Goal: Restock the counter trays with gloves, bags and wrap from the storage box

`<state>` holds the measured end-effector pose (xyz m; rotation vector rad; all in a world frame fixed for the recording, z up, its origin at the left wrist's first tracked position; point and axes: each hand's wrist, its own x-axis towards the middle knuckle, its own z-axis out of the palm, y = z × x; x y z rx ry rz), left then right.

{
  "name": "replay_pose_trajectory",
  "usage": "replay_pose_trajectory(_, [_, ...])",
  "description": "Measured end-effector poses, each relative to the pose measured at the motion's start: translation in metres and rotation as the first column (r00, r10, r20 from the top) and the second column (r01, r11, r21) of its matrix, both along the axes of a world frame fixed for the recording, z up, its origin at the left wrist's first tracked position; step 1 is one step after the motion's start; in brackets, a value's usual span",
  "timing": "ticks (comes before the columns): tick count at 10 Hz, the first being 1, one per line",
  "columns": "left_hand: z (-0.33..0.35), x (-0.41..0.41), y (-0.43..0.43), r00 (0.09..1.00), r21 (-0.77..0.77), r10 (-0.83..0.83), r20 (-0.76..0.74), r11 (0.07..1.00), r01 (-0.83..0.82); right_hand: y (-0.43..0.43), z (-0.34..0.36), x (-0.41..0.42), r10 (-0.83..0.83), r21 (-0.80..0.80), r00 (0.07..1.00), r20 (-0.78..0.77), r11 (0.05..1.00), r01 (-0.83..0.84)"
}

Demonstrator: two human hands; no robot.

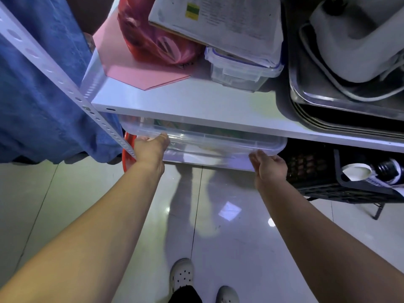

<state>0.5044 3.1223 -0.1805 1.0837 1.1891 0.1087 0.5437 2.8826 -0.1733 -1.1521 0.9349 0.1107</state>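
Observation:
A clear plastic storage box (209, 143) with a lid sits on the lower shelf, partly sticking out from under the white upper shelf (196, 106). My left hand (150, 147) holds the box at its left front corner, fingers curled over the rim. My right hand (270, 165) presses against the box's right front corner, fingers under the lid edge. The contents are blurred through the plastic; I make out something pale and something green.
On the upper shelf lie a pink folder (135, 71), a red bag (153, 40), a small lidded container (240, 71) under papers, and stacked metal trays (317, 110). A black crate (323, 178) stands right of the box. Blue cloth (43, 95) hangs left. My shoes (181, 276) are on the tiled floor.

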Motion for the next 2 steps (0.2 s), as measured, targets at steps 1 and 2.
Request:
replay_pose_trajectory(1, [0.005, -0.007, -0.005, 0.998, -0.036, 0.031, 0.049, 0.999, -0.029, -0.002, -0.003, -0.012, 0.135, -0.103, 0.990, -0.032, 0.985, -0.137])
replay_pose_trajectory(2, [0.017, -0.023, -0.010, 0.996, 0.080, -0.084, -0.015, 0.993, 0.085, -0.005, 0.002, -0.032, 0.353, -0.234, 0.928, -0.117, 0.898, -0.372])
